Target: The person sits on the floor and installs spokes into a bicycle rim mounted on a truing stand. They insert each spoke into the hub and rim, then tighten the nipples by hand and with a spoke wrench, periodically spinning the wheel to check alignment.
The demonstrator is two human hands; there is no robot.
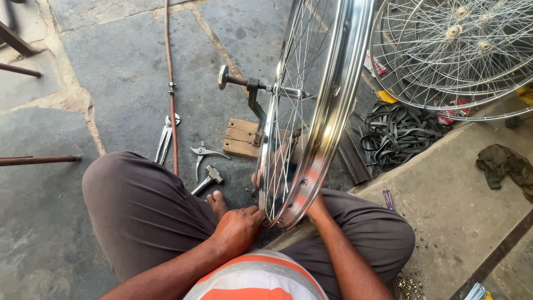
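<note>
A shiny bicycle wheel rim [333,105] with thin spokes stands upright in a metal truing stand [252,94] on a small wooden block [239,139]. I sit cross-legged before it. My left hand [239,228] is at the bottom of the rim on its left side, fingers curled against the rim and spokes. My right hand [317,210] is mostly hidden behind the rim's lower right side and touches it. What the fingers pinch is too small to see.
Pliers [165,138], a second pair of pliers [204,154] and a small hammer [206,179] lie on the stone floor by my left knee. A thin rod [171,78] runs along the floor. Several spoked wheels [455,50] are stacked at top right, beside black rubber strips [397,133] and a dark rag [502,164].
</note>
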